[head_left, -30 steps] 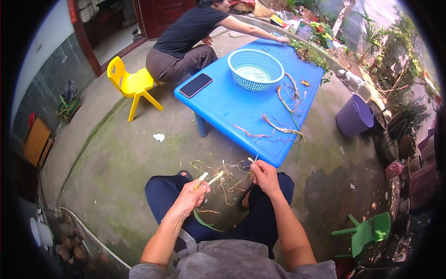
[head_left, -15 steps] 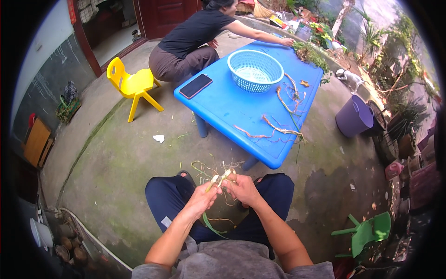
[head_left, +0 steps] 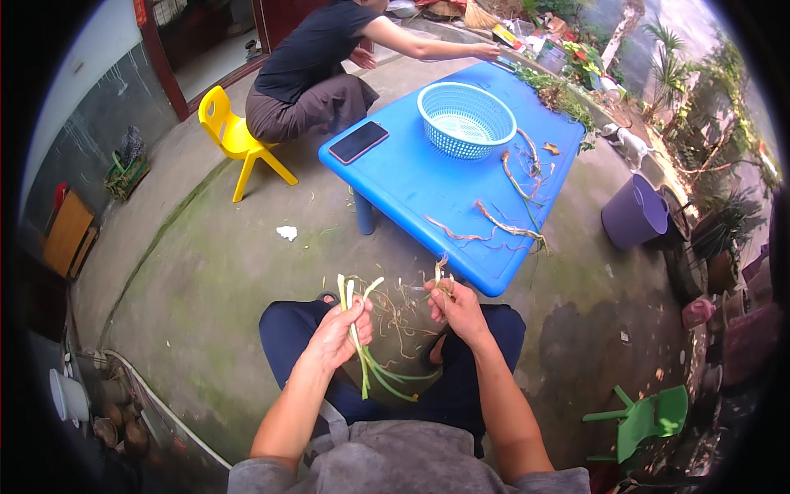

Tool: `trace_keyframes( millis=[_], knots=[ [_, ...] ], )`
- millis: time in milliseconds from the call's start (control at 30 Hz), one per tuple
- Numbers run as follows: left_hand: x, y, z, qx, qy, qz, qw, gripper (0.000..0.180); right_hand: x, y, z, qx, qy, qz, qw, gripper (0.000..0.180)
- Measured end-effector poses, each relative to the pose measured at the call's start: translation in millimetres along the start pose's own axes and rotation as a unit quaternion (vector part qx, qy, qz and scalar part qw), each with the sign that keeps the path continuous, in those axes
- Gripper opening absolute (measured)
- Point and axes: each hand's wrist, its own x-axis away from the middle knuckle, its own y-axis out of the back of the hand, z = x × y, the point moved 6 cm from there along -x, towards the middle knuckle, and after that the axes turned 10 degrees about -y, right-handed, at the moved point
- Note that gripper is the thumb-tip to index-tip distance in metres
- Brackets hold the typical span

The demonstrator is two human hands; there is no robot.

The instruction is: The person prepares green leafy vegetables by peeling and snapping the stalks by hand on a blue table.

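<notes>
My left hand (head_left: 339, 332) grips a small bunch of green onions (head_left: 362, 346), white ends pointing up and green leaves hanging down between my knees. My right hand (head_left: 455, 308) pinches a tuft of peeled skin and roots (head_left: 441, 278) just off the near edge of the blue table (head_left: 428, 181). Trimmings lie scattered on the ground (head_left: 395, 317) between my hands. Several more onion stalks (head_left: 514, 228) lie on the table near a blue plastic basket (head_left: 466, 119).
Another person (head_left: 321, 66) crouches at the far side of the table and reaches across it. A black phone (head_left: 358, 142) lies on the table's left corner. A yellow child's chair (head_left: 233, 136) stands left, a purple bucket (head_left: 634, 212) right, a green chair (head_left: 646, 416) lower right.
My hands were together over the stalks; now they have pulled apart, the right one drawing a strip of skin and roots away to the right.
</notes>
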Motion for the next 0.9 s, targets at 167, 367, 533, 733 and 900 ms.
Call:
trace_keyframes(
  millis=[167,367,533,733,900],
  knots=[
    [-19.3,19.4,-16.1,0.126,-0.085,-0.076,0.986,0.016,17.5,1.6,39.3,0.410,0.218,-0.199,0.863,0.027],
    [-27.5,19.3,-29.6,0.073,-0.166,-0.105,0.978,0.017,46.6,-41.6,60.2,0.251,0.171,-0.061,0.951,0.016],
    [-29.0,-8.6,-14.6,0.037,-0.149,-0.057,0.986,0.017,47.3,-78.1,45.1,0.353,0.200,-0.024,0.914,0.021],
    [-26.3,-23.5,-9.7,-0.009,-0.127,-0.016,0.992,0.015,38.6,-68.7,42.9,0.315,0.191,0.024,0.929,0.015],
    [-26.1,-26.1,-9.9,-0.013,-0.116,-0.044,0.992,0.016,38.6,-54.3,40.4,0.225,0.200,-0.052,0.952,0.013]
  ],
)
